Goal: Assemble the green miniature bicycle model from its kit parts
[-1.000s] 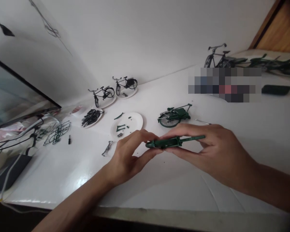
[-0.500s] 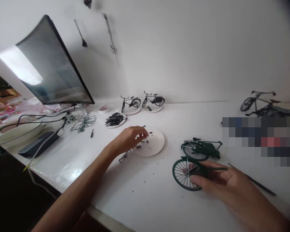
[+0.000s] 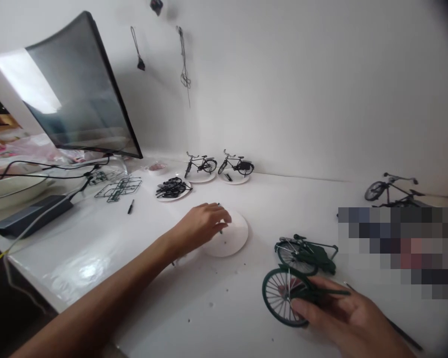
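Your right hand (image 3: pixel 343 313) grips the green model bicycle frame (image 3: pixel 321 292), long axis running left to right with its spoked wheel (image 3: pixel 280 298) left of the grip, while your left hand (image 3: pixel 203 226) hovers over the paper plate (image 3: pixel 233 241), its grip unclear.

Head-worn view, looking forward and down, close above the hands (image 3: pixel 201 226)
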